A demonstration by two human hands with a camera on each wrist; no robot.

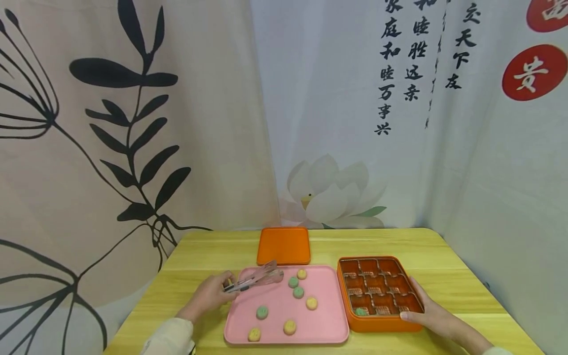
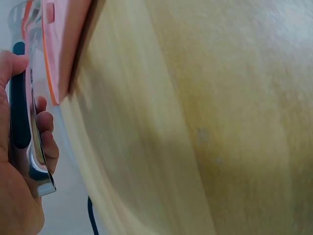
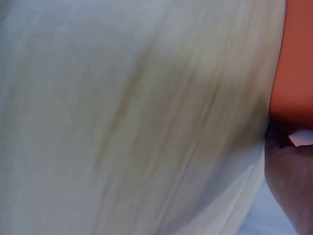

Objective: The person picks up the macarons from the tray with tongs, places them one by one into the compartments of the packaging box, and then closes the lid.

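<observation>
My left hand [image 1: 213,295] grips a pair of tongs [image 1: 253,280] with metal arms, dark handle pads and clear tips. In the left wrist view the thumb presses one dark pad [image 2: 18,98] while the fingers curl round the other side. The tips hang over a pink tray [image 1: 328,296], and nothing can be made out between them. Several small round green cakes [image 1: 262,312] and yellow cakes [image 1: 290,327] lie on the tray. My right hand [image 1: 428,308] holds the front right corner of an orange box [image 1: 368,323], thumb at its front rim. One green cake [image 1: 361,311] sits in the box's front left compartment.
Behind the pink tray lies a flat orange lid or tray [image 1: 284,245]. The box has a brown divided insert [image 1: 377,283]. Everything stands on a light wooden table [image 1: 204,251], with a printed curtain [image 1: 222,123] behind it.
</observation>
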